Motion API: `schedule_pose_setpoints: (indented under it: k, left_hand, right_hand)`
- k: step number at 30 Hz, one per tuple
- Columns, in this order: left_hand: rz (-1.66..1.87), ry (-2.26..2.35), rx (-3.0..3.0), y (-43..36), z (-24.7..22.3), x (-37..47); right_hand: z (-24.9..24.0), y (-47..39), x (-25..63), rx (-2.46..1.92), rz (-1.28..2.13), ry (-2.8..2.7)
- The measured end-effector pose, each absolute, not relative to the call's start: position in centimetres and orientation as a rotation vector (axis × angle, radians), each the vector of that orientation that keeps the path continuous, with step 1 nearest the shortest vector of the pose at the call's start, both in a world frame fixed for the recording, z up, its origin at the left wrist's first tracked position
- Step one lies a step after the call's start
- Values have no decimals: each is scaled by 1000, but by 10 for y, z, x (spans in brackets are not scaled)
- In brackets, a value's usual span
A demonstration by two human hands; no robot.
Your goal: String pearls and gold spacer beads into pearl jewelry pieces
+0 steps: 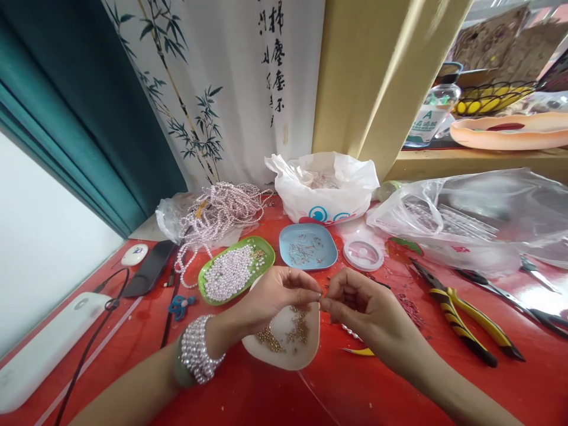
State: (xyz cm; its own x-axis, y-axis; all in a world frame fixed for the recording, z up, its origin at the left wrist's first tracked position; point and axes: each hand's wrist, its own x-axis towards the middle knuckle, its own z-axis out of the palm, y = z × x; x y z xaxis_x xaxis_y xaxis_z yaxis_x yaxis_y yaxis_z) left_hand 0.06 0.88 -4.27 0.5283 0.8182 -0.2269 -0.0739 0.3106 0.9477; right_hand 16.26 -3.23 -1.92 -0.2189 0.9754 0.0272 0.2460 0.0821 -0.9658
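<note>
My left hand (pixel 277 296) and my right hand (pixel 361 302) meet fingertip to fingertip above the right edge of a white tray (pixel 284 360). Both pinch with thumb and forefinger. Whatever sits between the fingertips is too small to make out. Small gold beads (pixel 271 340) lie in the white tray under my left hand. Behind it a green tray (pixel 269 251) holds many pale pearl beads (pixel 231 273) and a few gold ones. A blue tray (pixel 331 260) beyond my hands carries thin metal pins (pixel 304 249). Pearl strands (pixel 200 349) wrap my left wrist.
Pliers (pixel 461 319) with yellow-black handles and scissors (pixel 506 296) lie at right. Plastic bags (pixel 328 198) stand behind the trays, beside bunched pearl strings (pixel 226 207). A phone (pixel 151 269), a cable and a white power strip (pixel 53 349) occupy the left. A round clear lid (pixel 364 254) sits near the blue tray.
</note>
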Motion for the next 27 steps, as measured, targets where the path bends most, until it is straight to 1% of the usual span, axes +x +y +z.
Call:
schedule_pose_setpoints:
  k: [2,7,9,13,15,17,22,27]
  left_hand:
    - [662,797,1067,9,-43,0]
    - [625,759,999,9,-42,1]
    - [663,780,1034,7,-40,2]
    - [718,811,1102,5,-36,4]
    - [707,783,1071,4,-36,4]
    - [680,750,1004,4,-36,3]
    - [613,744,910,0,-33,3]
    - [624,760,840,-4,-27,5]
  right_hand:
    - [-19,-33,162,-1230,1162,-1606]
    - [-18,-36,160,-1225,947,-1730]
    - [-16,-37,160,-1218,984,-1703]
    - [-15,-36,160,-1152,1200,-1555]
    - [-16,-35,160,-1137,1189,-1541]
    - [-18,-34,162,-1138,1043,-1635]
    - [-18,-31,169,-1037,443,-1974]
    - [-15,-29,177,-920,185,-2091]
